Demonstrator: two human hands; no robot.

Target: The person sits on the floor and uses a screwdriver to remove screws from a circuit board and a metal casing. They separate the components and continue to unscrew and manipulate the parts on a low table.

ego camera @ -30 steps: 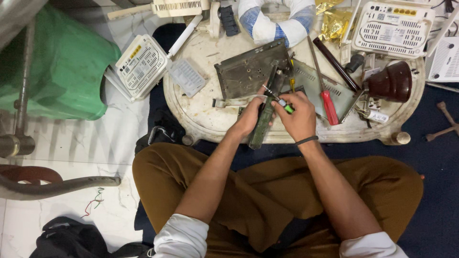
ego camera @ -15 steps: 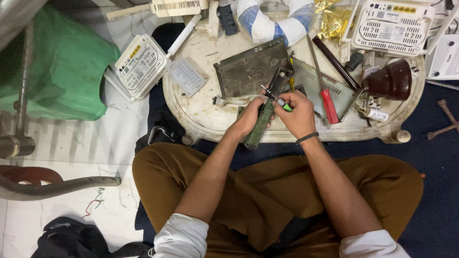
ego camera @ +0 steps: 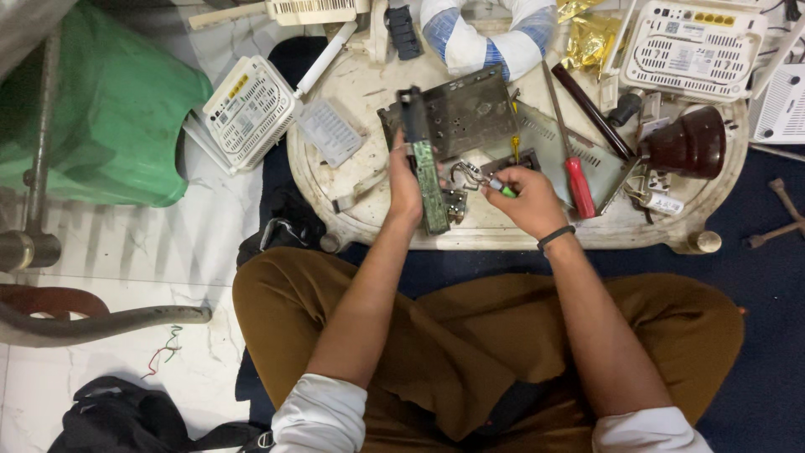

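At the far left of the frame a crumpled green plastic bag (ego camera: 109, 117) lies on the pale floor, and right of it a white vented router casing (ego camera: 250, 109) rests at the edge of the round, worn cream worktop (ego camera: 335, 180).

Near the middle, the long narrow green circuit board with a black end piece (ego camera: 423, 164) is held upright on its edge by the left hand (ego camera: 407, 180), whose fingers are closed around its lower half. Behind it a grey perforated metal chassis plate (ego camera: 470, 109) lies flat.

Just right of the board, the right hand (ego camera: 528, 201) is closed on a small screwdriver with a green handle (ego camera: 501, 186), its tip pointed left toward a small metal bracket (ego camera: 470, 174) beside the board; whether tip and bracket touch cannot be told.

As a judgement, the work is best done with the board braced against the worktop so it cannot twist, and with the driver kept in line with the fastener under light pressure, so that a slip across the board is avoided.

Further right a red-handled screwdriver (ego camera: 579, 180) lies apart, and a dark brown dome-shaped lamp base (ego camera: 689, 143) stands near the rim.
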